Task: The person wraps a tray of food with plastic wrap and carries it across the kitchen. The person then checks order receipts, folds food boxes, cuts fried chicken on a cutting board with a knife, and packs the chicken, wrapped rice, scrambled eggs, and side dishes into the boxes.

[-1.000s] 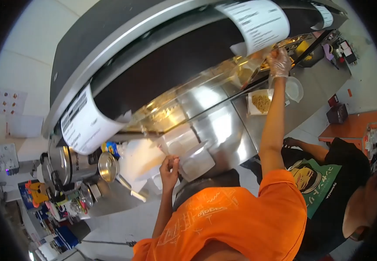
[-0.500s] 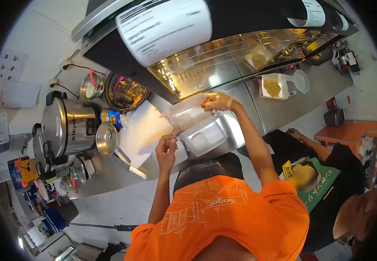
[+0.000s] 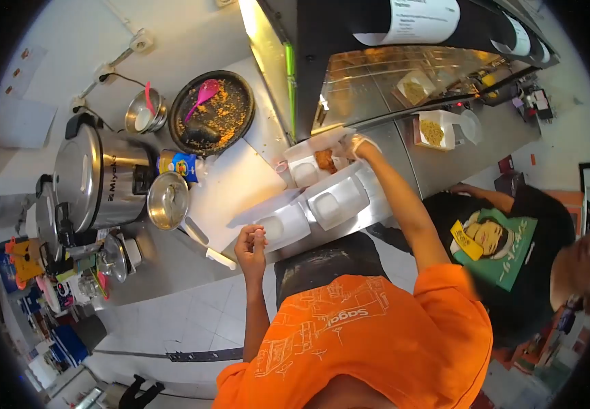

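1. Stainless-steel worktop (image 3: 131, 290) runs across the room above a pale tiled floor (image 3: 203, 313).
2. Right hand (image 3: 360, 146): in a clear glove, it reaches to the far takeaway box (image 3: 295, 153). Its fingers bend toward a browned, fried-looking piece (image 3: 324, 161); whether they pinch it I cannot tell, as the tips are unclear.
3. Left hand (image 3: 249, 245): bare, its fingers curled and the thumb raised beside them, near the left edge of the near takeaway box (image 3: 288, 235). Whether the tips meet I cannot tell.
4. The fried-looking piece is at the right side of the far box, just beside a pale mound (image 3: 303, 172). The middle takeaway box (image 3: 348, 201) and the near box also hold pale mounds.
5. Left of the boxes lies a white board (image 3: 230, 194), with a pale-handled knife (image 3: 220, 258) at its lower edge and a metal bowl (image 3: 168, 200) beside it.
6. Beyond the board, a dark round pan (image 3: 211, 112) holds orange crumbs and a pink spoon (image 3: 203, 97). A large steel cooker (image 3: 107, 177) stands farther left.
7. Off to the right, an open box of yellowish food (image 3: 432, 132) sits on the worktop; a person in black (image 3: 554, 238) is nearby.
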The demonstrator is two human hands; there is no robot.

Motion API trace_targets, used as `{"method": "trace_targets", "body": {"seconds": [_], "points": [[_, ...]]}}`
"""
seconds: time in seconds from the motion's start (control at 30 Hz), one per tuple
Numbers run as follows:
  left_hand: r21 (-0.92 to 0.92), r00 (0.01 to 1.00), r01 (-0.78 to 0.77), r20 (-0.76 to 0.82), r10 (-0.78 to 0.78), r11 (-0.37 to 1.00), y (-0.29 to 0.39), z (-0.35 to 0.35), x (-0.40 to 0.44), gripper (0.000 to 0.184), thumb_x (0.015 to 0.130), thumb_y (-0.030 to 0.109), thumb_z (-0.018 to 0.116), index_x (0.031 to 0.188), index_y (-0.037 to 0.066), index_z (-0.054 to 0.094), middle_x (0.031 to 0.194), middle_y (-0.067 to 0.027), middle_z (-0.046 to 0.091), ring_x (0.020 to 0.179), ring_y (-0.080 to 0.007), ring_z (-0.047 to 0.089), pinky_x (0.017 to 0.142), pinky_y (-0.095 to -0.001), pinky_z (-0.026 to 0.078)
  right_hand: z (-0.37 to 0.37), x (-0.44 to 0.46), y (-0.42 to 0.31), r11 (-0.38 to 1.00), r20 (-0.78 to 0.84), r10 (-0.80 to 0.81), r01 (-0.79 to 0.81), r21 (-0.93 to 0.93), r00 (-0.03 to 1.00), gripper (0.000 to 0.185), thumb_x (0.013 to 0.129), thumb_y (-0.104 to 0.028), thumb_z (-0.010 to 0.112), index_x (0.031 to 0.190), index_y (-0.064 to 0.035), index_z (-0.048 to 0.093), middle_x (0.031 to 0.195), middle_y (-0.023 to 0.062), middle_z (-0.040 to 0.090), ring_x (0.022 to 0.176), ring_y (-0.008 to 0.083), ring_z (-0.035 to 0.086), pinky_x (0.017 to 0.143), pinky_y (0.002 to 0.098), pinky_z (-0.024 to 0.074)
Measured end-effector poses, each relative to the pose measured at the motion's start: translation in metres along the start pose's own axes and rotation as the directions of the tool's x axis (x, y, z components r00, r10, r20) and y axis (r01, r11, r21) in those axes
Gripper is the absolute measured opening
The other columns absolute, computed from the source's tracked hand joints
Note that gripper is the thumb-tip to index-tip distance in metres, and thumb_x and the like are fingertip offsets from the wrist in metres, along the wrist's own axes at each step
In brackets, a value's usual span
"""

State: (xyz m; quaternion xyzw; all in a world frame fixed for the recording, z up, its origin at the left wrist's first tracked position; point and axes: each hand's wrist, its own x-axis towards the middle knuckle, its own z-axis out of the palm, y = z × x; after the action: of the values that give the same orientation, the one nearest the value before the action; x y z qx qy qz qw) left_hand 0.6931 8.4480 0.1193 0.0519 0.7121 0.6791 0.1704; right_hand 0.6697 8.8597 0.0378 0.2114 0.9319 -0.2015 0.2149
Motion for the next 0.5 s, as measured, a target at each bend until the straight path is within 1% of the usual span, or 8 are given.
{"method": "trace_targets", "body": {"seconds": [0.07, 0.1, 0.2, 0.27, 0.33, 0.4, 0.47, 0.5], "points": [[0.046, 0.998, -0.029, 0.064, 0.026, 0.999, -0.003, -0.002, 0.006, 0.014, 0.097, 0.018, 0.058, 0.097, 0.004, 0.061, 0.083, -0.0025, 0.062, 0.067, -0.0065, 0.054, 0.059, -0.0217, 0.042, 0.018, 0.026, 0.007, 0.996, 0.089, -0.003, 0.011, -0.087, 0.996, 0.042, 0.078, -0.036, 0.064, 0.105, -0.0045, 0.069, 0.108, 0.0176, 0.068, 0.095, 0.0336, 0.067, 0.082, 0.0413, 0.0523], [0.038, 0.995, -0.031, 0.096, 0.027, 0.999, 0.000, -0.002, 0.009, 0.014, 0.097, 0.018, 0.058, 0.097, 0.004, 0.061, 0.083, -0.0025, 0.062, 0.067, -0.0065, 0.054, 0.059, -0.0217, 0.042, 0.040, 0.041, 0.038, 0.999, 0.073, -0.040, 0.040, 0.003, 0.997, 0.036, 0.072, -0.023, 0.063, 0.102, -0.0045, 0.071, 0.108, 0.0197, 0.067, 0.099, 0.0344, 0.066, 0.082, 0.0413, 0.0526], [0.073, 0.993, -0.066, 0.107, 0.058, 0.995, 0.009, -0.004, 0.013, 0.013, 0.097, 0.017, 0.058, 0.097, 0.004, 0.060, 0.083, -0.0023, 0.061, 0.066, -0.0068, 0.053, 0.059, -0.0218, 0.042, 0.003, -0.010, 0.016, 0.985, -0.019, 0.121, -0.117, 0.123, 0.993, 0.040, 0.064, -0.014, 0.061, 0.102, -0.0049, 0.071, 0.108, 0.0198, 0.067, 0.099, 0.0347, 0.066, 0.082, 0.0413, 0.0530], [0.089, 0.997, -0.078, 0.015, 0.076, 0.993, 0.009, -0.011, 0.015, 0.012, 0.095, 0.017, 0.059, 0.096, 0.005, 0.062, 0.083, -0.0030, 0.063, 0.065, -0.0067, 0.054, 0.060, -0.0212, 0.042, 0.014, -0.013, 0.041, 0.969, 0.034, 0.226, -0.228, 0.095, 0.974, 0.041, 0.066, -0.017, 0.064, 0.106, -0.0061, 0.070, 0.112, 0.0197, 0.066, 0.101, 0.0339, 0.065, 0.084, 0.0407, 0.0527], [0.053, 0.997, -0.079, 0.014, 0.079, 0.995, 0.006, -0.014, 0.017, 0.012, 0.095, 0.016, 0.058, 0.097, 0.005, 0.061, 0.083, -0.0029, 0.062, 0.065, -0.0069, 0.054, 0.059, -0.0210, 0.042, 0.021, -0.031, 0.065, 0.939, -0.126, 0.300, -0.270, 0.215, 0.945, 0.042, 0.067, -0.020, 0.066, 0.108, -0.0078, 0.068, 0.113, 0.0195, 0.065, 0.103, 0.0333, 0.065, 0.086, 0.0409, 0.0520], [0.010, 0.995, -0.094, -0.027, 0.094, 0.996, 0.005, -0.010, 0.018, 0.014, 0.096, 0.018, 0.059, 0.097, 0.004, 0.061, 0.081, -0.0028, 0.061, 0.064, -0.0070, 0.053, 0.058, -0.0210, 0.041, 0.037, -0.027, 0.102, 0.918, -0.081, 0.368, -0.347, 0.192, 0.927, 0.044, 0.069, -0.024, 0.067, 0.111, -0.0107, 0.067, 0.112, 0.0183, 0.065, 0.105, 0.0332, 0.063, 0.090, 0.0406, 0.0502], [0.043, 0.995, -0.097, -0.022, 0.098, 0.994, 0.007, -0.002, 0.021, 0.015, 0.096, 0.018, 0.059, 0.096, 0.004, 0.060, 0.081, -0.0031, 0.060, 0.064, -0.0071, 0.052, 0.058, -0.0210, 0.041, 0.057, -0.035, 0.145, 0.901, -0.236, 0.423, -0.378, 0.213, 0.875, 0.045, 0.069, -0.025, 0.069, 0.112, -0.0130, 0.066, 0.110, 0.0167, 0.066, 0.105, 0.0331, 0.063, 0.092, 0.0407, 0.0493], [0.051, 0.995, -0.098, -0.027, 0.099, 0.994, 0.006, 0.003, 0.022, 0.015, 0.096, 0.018, 0.058, 0.096, 0.004, 0.060, 0.081, -0.0033, 0.060, 0.063, -0.0071, 0.052, 0.058, -0.0213, 0.041, 0.057, -0.048, 0.157, 0.899, -0.239, 0.426, -0.380, 0.217, 0.872, 0.045, 0.069, -0.025, 0.069, 0.112, -0.0130, 0.066, 0.110, 0.0167, 0.066, 0.105, 0.0331, 0.063, 0.092, 0.0407, 0.0493]]}}
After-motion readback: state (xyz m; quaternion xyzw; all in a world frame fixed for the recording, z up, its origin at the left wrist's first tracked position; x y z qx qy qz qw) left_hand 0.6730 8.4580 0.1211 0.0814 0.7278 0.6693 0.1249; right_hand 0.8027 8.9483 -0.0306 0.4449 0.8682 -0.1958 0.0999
